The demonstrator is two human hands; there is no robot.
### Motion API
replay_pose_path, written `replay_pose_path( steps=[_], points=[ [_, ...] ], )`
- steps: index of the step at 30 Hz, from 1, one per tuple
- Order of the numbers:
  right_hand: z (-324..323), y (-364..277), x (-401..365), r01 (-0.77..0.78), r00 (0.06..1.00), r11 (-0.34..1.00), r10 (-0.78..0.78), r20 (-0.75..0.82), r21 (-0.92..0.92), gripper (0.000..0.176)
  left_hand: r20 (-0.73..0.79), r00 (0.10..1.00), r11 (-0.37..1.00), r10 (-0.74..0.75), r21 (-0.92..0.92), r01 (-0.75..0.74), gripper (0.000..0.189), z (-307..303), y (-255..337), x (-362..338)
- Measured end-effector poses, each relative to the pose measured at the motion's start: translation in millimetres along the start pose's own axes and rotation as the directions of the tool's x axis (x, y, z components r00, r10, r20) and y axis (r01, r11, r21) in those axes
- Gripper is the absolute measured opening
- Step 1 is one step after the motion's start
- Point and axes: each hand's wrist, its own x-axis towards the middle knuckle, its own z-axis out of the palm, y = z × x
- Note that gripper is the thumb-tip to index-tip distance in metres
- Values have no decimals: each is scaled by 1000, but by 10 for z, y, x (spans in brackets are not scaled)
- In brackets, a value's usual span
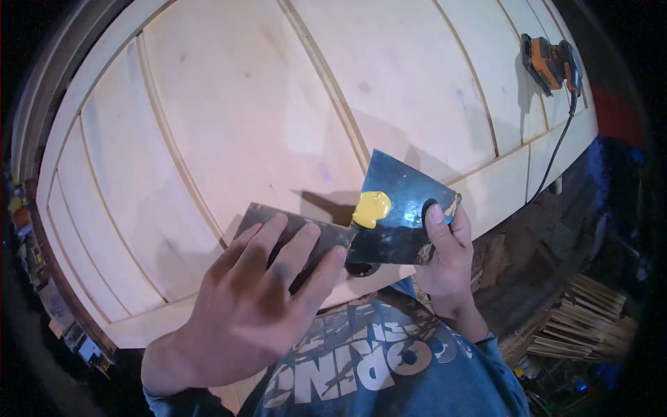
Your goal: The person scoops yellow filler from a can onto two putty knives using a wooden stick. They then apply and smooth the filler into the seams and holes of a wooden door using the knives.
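Note:
My left hand (260, 299) is closed on a dark flat scraper blade (251, 217), with the fingers spread across its upper face. A larger dark metal plate (403, 184) is gripped at its right edge by my right hand (448, 247), whose thumb lies on top. A blob of yellow paste (372, 208) sits on the left part of that plate. The scraper's right end meets or overlaps the plate's lower left edge. Both tools are above the near edge of a pale wooden door panel (243, 118) with long grooves.
An orange and black power sander (549, 64) rests on the panel at the upper right, its black cord (554, 156) running over the near edge. Thin wood strips (580, 320) lie low at the right. Assorted items (59, 306) are beyond the panel's left edge.

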Motion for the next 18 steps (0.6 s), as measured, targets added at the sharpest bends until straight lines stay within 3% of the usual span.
replay_pose_path(
  steps=[4,7,10,14,17,18],
  points=[
    [-3,-28,62,33,999,999,-33,5,-9,28,119,993,997,4,75,-13,37,61,92,37],
    [-61,-73,123,55,995,997,-60,-81,-63,30,6,1000,972,-10,-235,11,42,130,-34,-62],
    [-271,-181,253,116,986,993,-120,-118,-35,33,174,929,821,-328,-433,371,38,64,92,-4],
    [-612,-333,412,177,958,984,-179,-225,-29,34,208,926,802,-317,-462,378,45,203,92,127],
    [-965,-337,483,284,927,944,-315,-204,-167,34,184,929,805,-322,-463,371,42,284,159,313],
    [-903,-410,440,261,936,958,-281,-213,-116,35,209,923,809,-322,-446,383,41,216,167,332]
  ],
)
